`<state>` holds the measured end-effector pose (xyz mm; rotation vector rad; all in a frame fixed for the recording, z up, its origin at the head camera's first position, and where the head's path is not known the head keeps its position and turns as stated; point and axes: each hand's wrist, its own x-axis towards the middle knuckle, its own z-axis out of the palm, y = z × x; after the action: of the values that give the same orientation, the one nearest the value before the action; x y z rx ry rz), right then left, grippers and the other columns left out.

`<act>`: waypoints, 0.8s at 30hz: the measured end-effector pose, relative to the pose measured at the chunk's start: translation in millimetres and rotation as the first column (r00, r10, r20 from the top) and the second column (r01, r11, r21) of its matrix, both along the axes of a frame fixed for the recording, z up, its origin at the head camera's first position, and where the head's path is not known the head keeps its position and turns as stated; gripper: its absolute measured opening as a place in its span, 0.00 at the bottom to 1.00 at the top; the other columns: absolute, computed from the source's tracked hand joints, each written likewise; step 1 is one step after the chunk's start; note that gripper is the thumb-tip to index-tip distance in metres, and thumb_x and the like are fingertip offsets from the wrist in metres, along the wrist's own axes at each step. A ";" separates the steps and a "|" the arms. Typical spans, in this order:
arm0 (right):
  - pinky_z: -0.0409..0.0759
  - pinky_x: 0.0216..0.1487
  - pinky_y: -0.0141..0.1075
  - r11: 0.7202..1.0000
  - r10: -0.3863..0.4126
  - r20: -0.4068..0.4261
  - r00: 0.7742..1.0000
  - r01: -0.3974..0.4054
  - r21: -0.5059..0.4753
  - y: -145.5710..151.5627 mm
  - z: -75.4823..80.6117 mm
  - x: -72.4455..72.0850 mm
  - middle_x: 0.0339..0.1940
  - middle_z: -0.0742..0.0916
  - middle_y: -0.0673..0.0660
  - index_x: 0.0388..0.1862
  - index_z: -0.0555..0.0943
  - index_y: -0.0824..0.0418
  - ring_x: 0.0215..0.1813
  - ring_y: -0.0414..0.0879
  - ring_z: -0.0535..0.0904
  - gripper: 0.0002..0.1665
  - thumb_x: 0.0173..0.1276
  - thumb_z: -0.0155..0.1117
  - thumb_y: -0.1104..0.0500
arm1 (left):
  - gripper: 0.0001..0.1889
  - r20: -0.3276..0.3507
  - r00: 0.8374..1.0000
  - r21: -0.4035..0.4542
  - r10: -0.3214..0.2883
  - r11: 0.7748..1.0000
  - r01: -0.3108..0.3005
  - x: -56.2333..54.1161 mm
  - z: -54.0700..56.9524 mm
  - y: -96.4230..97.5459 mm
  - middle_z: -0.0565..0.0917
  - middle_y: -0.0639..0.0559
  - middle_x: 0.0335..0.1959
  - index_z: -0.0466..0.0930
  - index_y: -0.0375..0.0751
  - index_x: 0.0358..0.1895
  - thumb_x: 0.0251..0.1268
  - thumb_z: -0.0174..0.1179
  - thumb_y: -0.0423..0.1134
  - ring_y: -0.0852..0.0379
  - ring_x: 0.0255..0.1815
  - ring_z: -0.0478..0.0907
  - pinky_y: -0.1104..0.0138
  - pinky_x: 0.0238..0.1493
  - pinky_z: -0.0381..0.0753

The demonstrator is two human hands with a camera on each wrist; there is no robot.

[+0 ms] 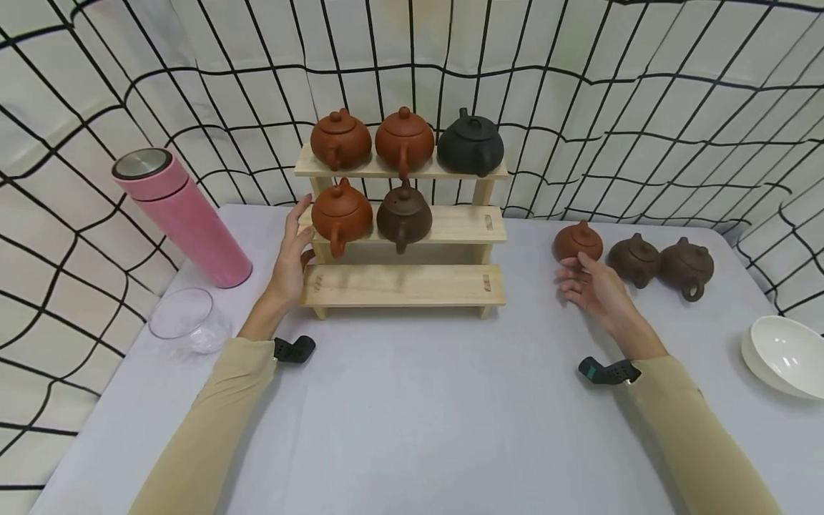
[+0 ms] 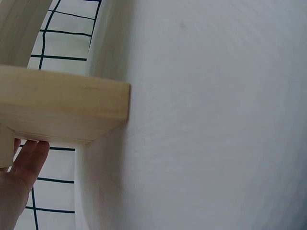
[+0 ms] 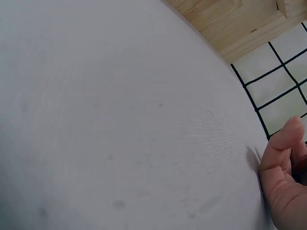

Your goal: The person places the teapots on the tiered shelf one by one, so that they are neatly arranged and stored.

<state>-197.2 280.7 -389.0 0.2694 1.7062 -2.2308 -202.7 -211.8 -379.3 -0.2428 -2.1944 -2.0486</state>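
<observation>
A three-tier wooden stand [image 1: 402, 286] stands in the middle. Its top tier carries two reddish-brown teapots, one on the left [image 1: 341, 139] and one in the centre [image 1: 404, 139], and a black teapot [image 1: 471, 145]. An orange-brown teapot [image 1: 342, 212] and a dark brown teapot [image 1: 403, 214] sit on the middle tier. My left hand [image 1: 290, 261] rests against the stand's left end, fingers extended. At the right, my right hand [image 1: 601, 293] is at the front of a small reddish teapot [image 1: 578, 242], fingers loosely bent; whether they touch it is unclear.
Two dark brown teapots, one nearer [image 1: 634, 260] and one farther right [image 1: 687, 266], stand beside the reddish one. A white bowl [image 1: 782, 357] is at the right edge. A pink flask [image 1: 187, 222] and a clear glass [image 1: 193, 325] stand left. Black wire grid [image 1: 541, 68] surrounds the table.
</observation>
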 end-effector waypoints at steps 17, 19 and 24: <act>0.74 0.34 0.31 0.998 -0.048 -0.208 0.977 0.054 0.024 -9.0 15.7 27.5 0.35 0.81 0.51 0.41 0.78 0.62 0.32 0.41 0.75 0.20 0.87 0.47 0.49 | 0.34 0.012 1.000 0.000 0.004 1.000 -0.004 -0.5 -2.6 0.9 0.51 0.52 0.85 0.44 0.51 0.86 0.80 0.33 0.44 0.58 0.77 0.53 0.49 0.71 0.55; 0.74 0.33 0.32 0.999 -0.009 -0.276 0.961 0.021 0.043 -13.4 25.4 33.7 0.35 0.80 0.52 0.43 0.77 0.62 0.31 0.42 0.74 0.20 0.87 0.48 0.48 | 0.34 0.012 1.000 0.003 0.010 1.000 -0.010 -0.7 -2.2 0.3 0.51 0.52 0.85 0.44 0.51 0.86 0.79 0.33 0.43 0.58 0.76 0.54 0.51 0.70 0.56; 0.72 0.33 0.32 0.997 0.067 -0.378 0.923 -0.046 0.065 -30.7 53.8 51.8 0.34 0.80 0.53 0.44 0.76 0.62 0.31 0.42 0.73 0.20 0.86 0.49 0.48 | 0.34 0.002 1.000 0.003 0.009 1.000 -0.009 -0.6 -1.2 -0.4 0.48 0.54 0.85 0.45 0.50 0.86 0.79 0.33 0.43 0.59 0.79 0.50 0.48 0.73 0.53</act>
<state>-145.4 250.1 -335.2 -0.2160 1.9372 -2.3073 -203.3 -212.3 -380.5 -0.2293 -2.1889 -2.0486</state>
